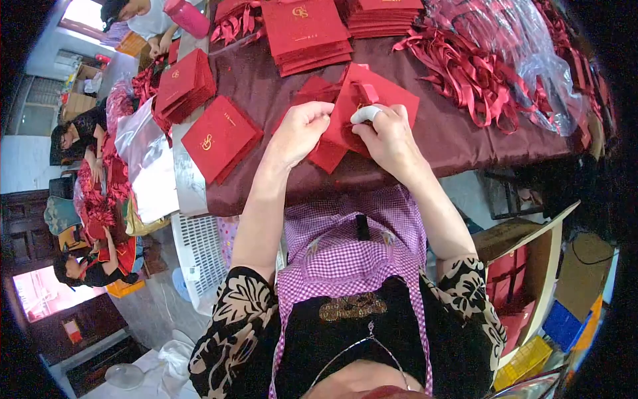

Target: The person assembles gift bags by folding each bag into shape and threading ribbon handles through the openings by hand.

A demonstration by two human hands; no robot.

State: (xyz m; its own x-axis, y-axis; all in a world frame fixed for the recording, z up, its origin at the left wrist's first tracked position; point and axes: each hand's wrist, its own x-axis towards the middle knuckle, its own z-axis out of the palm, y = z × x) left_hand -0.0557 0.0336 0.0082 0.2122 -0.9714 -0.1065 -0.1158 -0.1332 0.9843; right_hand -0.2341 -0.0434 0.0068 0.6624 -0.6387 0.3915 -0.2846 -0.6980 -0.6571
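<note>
A flat red card piece (392, 96) lies tilted under my hands, over other red pieces. A short red ribbon (365, 93) stands up from its face. My right hand (392, 136) is closed in a pinch at the ribbon's lower end, and one of its fingers wears a white cover (367, 116). At the card's left edge, my left hand (302, 133) has thumb and forefinger pressed together; what lies between them is hidden. To the left is a stack of red cards (219, 139) with gold print, and a taller stack (309, 30) stands beyond my hands.
A dark red cloth (452, 143) covers the table. Loose red ribbons (458, 80) and clear plastic wrap (545, 66) lie at the right. Another card stack (183, 86) sits at the far left. A white basket (197, 256) stands below the table's left edge. Several people work at the left.
</note>
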